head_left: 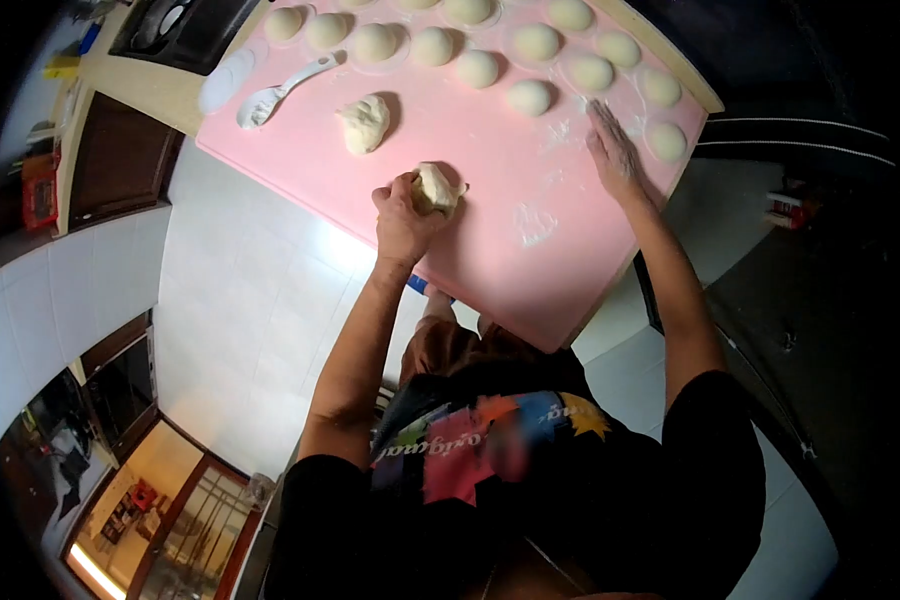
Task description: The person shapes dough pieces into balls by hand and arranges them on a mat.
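My left hand [407, 218] grips a rough lump of dough [436, 190] near the front edge of the pink mat [490, 240]. Another uneven lump [364, 124] lies just beyond it. Over at the right, my right hand [612, 150] rests on the mat with fingers stretched out, touching a floury patch and holding nothing. Several smooth round dough balls, one [528, 97] to its left and one [666, 141] to its right, stand around its fingertips.
A white spoon with flour [260, 106] lies at the mat's left, beside stacked clear discs [226, 82]. More dough balls line the far side. A dark sink [185, 30] is at the upper left.
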Action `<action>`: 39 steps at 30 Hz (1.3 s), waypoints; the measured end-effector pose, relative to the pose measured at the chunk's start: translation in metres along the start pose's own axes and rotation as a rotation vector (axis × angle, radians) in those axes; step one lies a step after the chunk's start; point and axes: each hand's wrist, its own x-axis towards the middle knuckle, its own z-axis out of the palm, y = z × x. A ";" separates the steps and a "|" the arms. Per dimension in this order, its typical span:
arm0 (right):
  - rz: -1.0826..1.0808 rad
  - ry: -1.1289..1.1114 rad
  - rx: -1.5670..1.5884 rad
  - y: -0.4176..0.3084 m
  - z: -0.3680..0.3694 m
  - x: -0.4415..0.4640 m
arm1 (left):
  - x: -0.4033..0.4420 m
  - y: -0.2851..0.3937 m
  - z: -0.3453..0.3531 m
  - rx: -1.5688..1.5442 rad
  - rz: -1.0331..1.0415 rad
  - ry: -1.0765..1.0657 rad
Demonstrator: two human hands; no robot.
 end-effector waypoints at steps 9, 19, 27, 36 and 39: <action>-0.188 -0.310 -0.304 -0.101 0.037 -0.079 | -0.003 0.006 -0.001 -0.038 0.016 0.018; -0.188 -0.166 -0.459 -0.151 0.108 0.006 | 0.006 -0.008 -0.015 -0.966 -0.240 0.110; 0.127 -0.088 0.377 -0.193 0.130 0.013 | -0.019 -0.029 0.058 -0.617 0.159 0.155; -0.452 0.068 -0.368 -0.178 0.143 0.053 | -0.023 -0.007 0.011 -0.111 0.041 0.096; -0.366 -0.074 -0.332 -0.175 0.142 0.067 | -0.003 0.024 -0.003 -0.050 0.064 0.132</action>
